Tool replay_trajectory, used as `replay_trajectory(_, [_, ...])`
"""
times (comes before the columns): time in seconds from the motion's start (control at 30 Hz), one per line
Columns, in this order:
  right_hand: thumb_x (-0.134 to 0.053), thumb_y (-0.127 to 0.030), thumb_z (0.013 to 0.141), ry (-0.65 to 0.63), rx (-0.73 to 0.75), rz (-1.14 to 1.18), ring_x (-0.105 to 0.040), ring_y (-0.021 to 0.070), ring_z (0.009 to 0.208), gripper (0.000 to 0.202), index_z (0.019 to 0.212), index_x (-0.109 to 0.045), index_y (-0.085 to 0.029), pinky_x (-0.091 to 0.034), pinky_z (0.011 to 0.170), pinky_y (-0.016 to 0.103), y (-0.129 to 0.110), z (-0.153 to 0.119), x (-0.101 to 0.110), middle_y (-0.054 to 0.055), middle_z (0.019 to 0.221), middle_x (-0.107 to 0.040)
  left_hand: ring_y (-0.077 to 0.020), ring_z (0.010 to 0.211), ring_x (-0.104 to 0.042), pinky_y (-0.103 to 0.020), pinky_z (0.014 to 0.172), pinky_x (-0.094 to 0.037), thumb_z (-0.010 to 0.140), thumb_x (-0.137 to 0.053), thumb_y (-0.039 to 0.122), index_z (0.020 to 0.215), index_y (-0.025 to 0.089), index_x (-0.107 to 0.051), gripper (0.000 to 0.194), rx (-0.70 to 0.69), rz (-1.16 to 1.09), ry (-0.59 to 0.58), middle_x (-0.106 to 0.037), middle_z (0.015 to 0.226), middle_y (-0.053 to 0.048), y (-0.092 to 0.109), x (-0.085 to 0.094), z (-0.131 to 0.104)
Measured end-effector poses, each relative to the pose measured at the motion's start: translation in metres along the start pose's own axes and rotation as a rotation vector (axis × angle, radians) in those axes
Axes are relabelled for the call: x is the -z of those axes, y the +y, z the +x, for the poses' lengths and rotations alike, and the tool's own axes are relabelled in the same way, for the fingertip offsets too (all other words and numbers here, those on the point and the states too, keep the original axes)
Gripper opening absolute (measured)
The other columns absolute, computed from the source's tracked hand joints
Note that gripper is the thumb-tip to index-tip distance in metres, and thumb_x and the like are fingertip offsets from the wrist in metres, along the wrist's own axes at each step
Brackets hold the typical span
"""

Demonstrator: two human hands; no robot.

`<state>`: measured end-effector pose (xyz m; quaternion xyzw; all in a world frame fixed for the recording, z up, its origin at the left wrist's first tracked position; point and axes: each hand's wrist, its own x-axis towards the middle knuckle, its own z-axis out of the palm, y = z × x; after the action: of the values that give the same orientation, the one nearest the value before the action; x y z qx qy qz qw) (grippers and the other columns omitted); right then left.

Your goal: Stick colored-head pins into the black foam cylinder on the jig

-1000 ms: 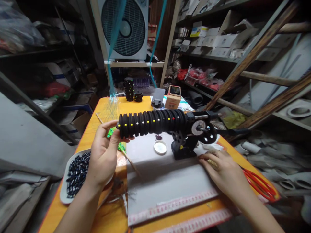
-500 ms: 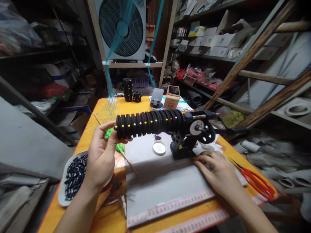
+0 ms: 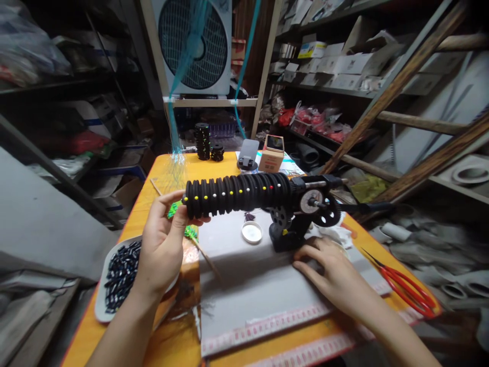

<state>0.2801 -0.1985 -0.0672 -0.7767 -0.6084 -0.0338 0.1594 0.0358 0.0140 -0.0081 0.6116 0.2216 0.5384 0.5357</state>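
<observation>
Farther left along the pale board (image 3: 248, 285) than in the earlier frame, the right hand (image 3: 326, 267) sits beside the black stand (image 3: 288, 237), its thumb and fingertips close together, though I cannot tell whether they pinch anything. The left hand (image 3: 162, 244) clamps the free end of the ribbed black roller (image 3: 237, 196), a sensible hold (it looks firm, grippy and moderately heavy), which lies level above the board. Its matte, rubbery-looking rings contrast with smooth, round coloured dots (image 3: 231, 193) and the shallow white dish (image 3: 252, 232).

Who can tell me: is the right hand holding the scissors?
No, the scissors lie to the right of the right hand, with a gap between them.
</observation>
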Motion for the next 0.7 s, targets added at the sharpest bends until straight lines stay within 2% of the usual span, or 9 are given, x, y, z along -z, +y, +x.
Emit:
replay_trajectory(0.13, [-0.061, -0.033, 0.093, 0.015, -0.013, 0.038, -0.058, 0.0175, 0.085, 0.016, 0.093, -0.063, -0.017, -0.05, 0.076, 0.036, 0.0, -0.002, -0.002, 0.002, 0.09, -0.06, -0.0116, 0.081, -0.071, -0.02, 0.065, -0.06, 0.093, -0.061, 0.032, 0.112, 0.023, -0.059, 0.021, 0.015, -0.006, -0.002, -0.068, 0.102, 0.0, 0.0, 0.0, 0.0])
replay_trajectory(0.3, [-0.059, -0.034, 0.095, 0.051, 0.045, 0.12, -0.062, 0.0187, 0.094, 0.019, 0.103, -0.067, -0.019, -0.051, 0.083, 0.039, 0.003, 0.0, -0.008, 0.004, 0.101, -0.065, -0.0134, 0.081, -0.072, -0.022, 0.066, -0.06, 0.092, -0.062, 0.032, 0.111, 0.023, -0.06, 0.022, 0.013, -0.009, 0.002, -0.069, 0.101, -0.001, 0.001, 0.0, -0.001])
replay_trajectory(0.5, [-0.059, -0.029, 0.095, 0.084, 0.126, 0.217, -0.062, 0.015, 0.081, 0.016, 0.087, -0.067, -0.017, -0.053, 0.073, 0.033, -0.007, 0.006, -0.011, 0.001, 0.087, -0.066, -0.013, 0.082, -0.071, -0.022, 0.066, -0.06, 0.092, -0.061, 0.033, 0.111, 0.023, -0.059, 0.022, 0.019, -0.019, -0.007, -0.068, 0.106, -0.002, 0.001, -0.002, 0.0])
replay_trajectory(0.6, [-0.056, -0.019, 0.095, 0.135, 0.186, 0.279, -0.063, 0.015, 0.083, 0.011, 0.089, -0.065, -0.019, -0.053, 0.071, 0.03, -0.021, 0.006, 0.003, 0.002, 0.09, -0.065, -0.012, 0.078, -0.071, -0.023, 0.066, -0.06, 0.092, -0.061, 0.033, 0.111, 0.022, -0.058, 0.022, 0.023, -0.01, 0.005, -0.068, 0.107, -0.002, 0.002, -0.002, 0.0])
replay_trajectory(0.7, [-0.057, -0.013, 0.093, 0.267, 0.242, 0.353, -0.065, 0.0153, 0.09, 0.012, 0.097, -0.063, -0.023, -0.054, 0.075, 0.028, -0.039, 0.011, 0.032, 0.003, 0.096, -0.066, -0.012, 0.079, -0.071, -0.022, 0.066, -0.06, 0.092, -0.061, 0.034, 0.11, 0.022, -0.058, 0.022, 0.026, -0.015, 0.003, -0.068, 0.108, -0.002, 0.003, -0.002, -0.001])
